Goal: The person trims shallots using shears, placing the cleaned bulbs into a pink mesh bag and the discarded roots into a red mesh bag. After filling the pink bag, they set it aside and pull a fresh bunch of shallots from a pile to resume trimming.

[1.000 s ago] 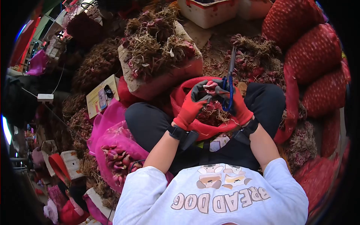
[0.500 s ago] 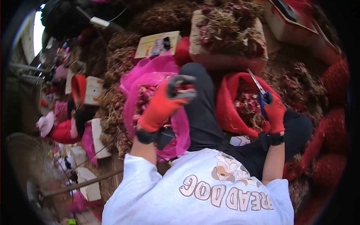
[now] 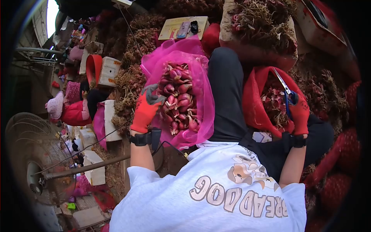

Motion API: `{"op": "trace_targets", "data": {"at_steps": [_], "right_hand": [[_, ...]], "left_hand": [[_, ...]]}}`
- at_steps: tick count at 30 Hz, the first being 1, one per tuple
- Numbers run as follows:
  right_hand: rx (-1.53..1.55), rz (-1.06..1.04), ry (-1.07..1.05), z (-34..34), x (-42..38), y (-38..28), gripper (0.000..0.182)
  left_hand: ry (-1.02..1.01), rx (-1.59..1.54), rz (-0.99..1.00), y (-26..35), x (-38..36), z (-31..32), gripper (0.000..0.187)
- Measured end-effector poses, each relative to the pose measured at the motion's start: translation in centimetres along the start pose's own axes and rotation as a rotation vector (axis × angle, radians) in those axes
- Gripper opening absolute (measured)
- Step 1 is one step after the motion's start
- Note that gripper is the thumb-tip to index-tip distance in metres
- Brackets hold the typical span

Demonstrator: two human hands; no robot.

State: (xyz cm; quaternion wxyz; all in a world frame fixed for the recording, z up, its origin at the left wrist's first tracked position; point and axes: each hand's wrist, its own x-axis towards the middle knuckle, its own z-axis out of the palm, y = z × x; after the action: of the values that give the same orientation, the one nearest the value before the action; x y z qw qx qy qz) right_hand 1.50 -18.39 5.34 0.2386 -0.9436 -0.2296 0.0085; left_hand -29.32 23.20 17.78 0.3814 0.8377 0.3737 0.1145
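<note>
My left hand (image 3: 147, 109), in a red glove with grey fingertips, is at the left side of a pink mesh bag (image 3: 204, 120). Its fingers are apart, close to the shallots (image 3: 179, 96) that fill the bag, and no shallot shows in its grasp. My right hand (image 3: 298, 112), gloved the same way, is closed round the blue handles of a pair of scissors (image 3: 284, 83). The blades point up and left over a red mesh bag (image 3: 251, 104), which holds trimmed tops and skins (image 3: 271, 101).
Dried shallot bunches heap on a foam box (image 3: 257, 54) ahead and along the left. A yellow box (image 3: 168, 31) bears a phone (image 3: 184, 29). At left stand a fan (image 3: 36, 174) and foam boxes (image 3: 109, 71); another person in a pink hat (image 3: 55, 104) sits there.
My left hand has moved from my knee, where it held something reddish, left to the shallot bag, and its fingers have opened. The view has shifted. My right hand still grips the scissors.
</note>
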Motion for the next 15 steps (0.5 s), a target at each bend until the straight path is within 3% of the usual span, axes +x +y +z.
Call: {"op": "trace_targets", "data": {"at_steps": [2, 4, 6, 7, 9, 10, 13, 15], "right_hand": [[-0.008, -0.004, 0.009, 0.2, -0.1, 0.5, 0.029], [-0.084, 0.033, 0.012, 0.9, -0.3, 1.9, 0.029], [-0.112, 0.058, 0.002, 1.0, -0.5, 2.3, 0.031], [-0.099, 0.070, -0.005, 0.7, -0.5, 2.2, 0.032], [-0.079, 0.077, -0.017, 1.0, -0.5, 2.2, 0.033], [-0.076, 0.071, -0.019, 1.1, -0.5, 2.5, 0.033], [-0.081, 0.011, -0.024, 1.0, -0.7, 2.8, 0.033], [-0.079, -0.013, -0.041, 0.9, -0.8, 2.7, 0.033]], "left_hand": [[0.258, 0.346, 0.179, -1.5, 0.5, 0.1, 0.058], [0.373, 0.876, 0.006, -1.8, 0.1, -0.6, 0.073], [0.207, 0.921, -0.279, -3.3, -0.6, -1.6, 0.092], [0.164, 0.971, -0.206, -6.2, -1.3, -1.9, 0.081], [-0.074, 0.920, -0.401, -7.5, -1.4, -2.7, 0.064], [-0.193, 0.888, -0.494, -8.0, -1.5, -3.1, 0.057], [-0.274, 0.165, -0.683, -7.9, -2.0, -4.4, 0.044], [-0.391, -0.424, -0.417, -7.8, -0.9, -6.9, 0.034]]}}
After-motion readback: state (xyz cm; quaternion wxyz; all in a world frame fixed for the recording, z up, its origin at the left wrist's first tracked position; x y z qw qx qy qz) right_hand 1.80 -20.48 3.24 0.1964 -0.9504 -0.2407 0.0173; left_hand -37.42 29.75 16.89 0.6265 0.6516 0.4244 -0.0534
